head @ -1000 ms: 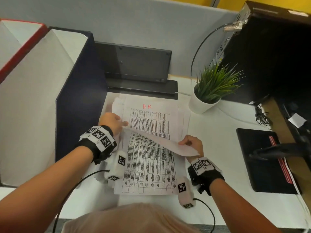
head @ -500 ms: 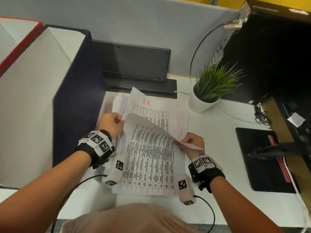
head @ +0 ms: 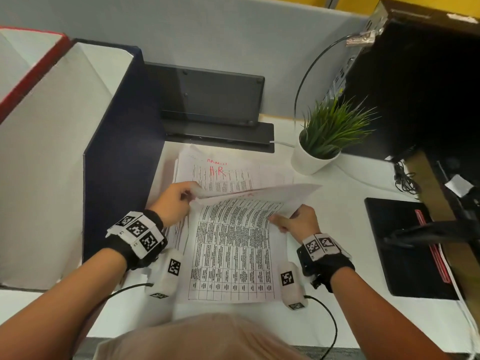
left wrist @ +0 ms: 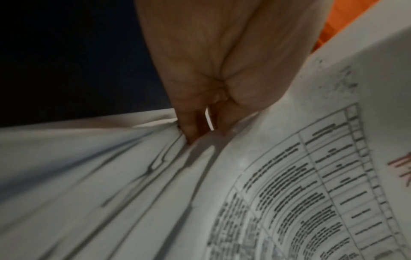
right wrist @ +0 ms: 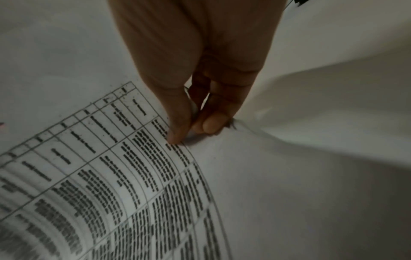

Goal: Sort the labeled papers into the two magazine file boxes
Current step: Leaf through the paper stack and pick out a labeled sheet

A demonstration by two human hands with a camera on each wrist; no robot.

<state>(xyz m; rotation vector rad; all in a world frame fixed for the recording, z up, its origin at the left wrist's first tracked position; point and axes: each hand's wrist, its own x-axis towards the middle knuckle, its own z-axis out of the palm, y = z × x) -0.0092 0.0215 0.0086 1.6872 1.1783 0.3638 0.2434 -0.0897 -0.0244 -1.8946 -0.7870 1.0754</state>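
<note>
Since earlier frame, top sheet point(head: 233, 245) lifted higher off desk stack point(head: 233, 172). Head view: your left hand point(head: 174, 201) and right hand point(head: 298, 220) pinch its far corners; label hidden. Left wrist: fingers point(left wrist: 191, 126) buried among pages. Right wrist: thumb and fingertips point(right wrist: 211, 124) clamp edge.

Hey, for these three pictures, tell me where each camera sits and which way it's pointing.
Head: worn on the head, looking forward and down at the desk, both forearms, left hand and right hand lifting the top sheet.
Left wrist: looks along the left hand's fingers tucked into the paper stack.
Right wrist: looks along the right hand's fingers pinching the sheet's edge.
Shared: all three show the printed table sheet.
</note>
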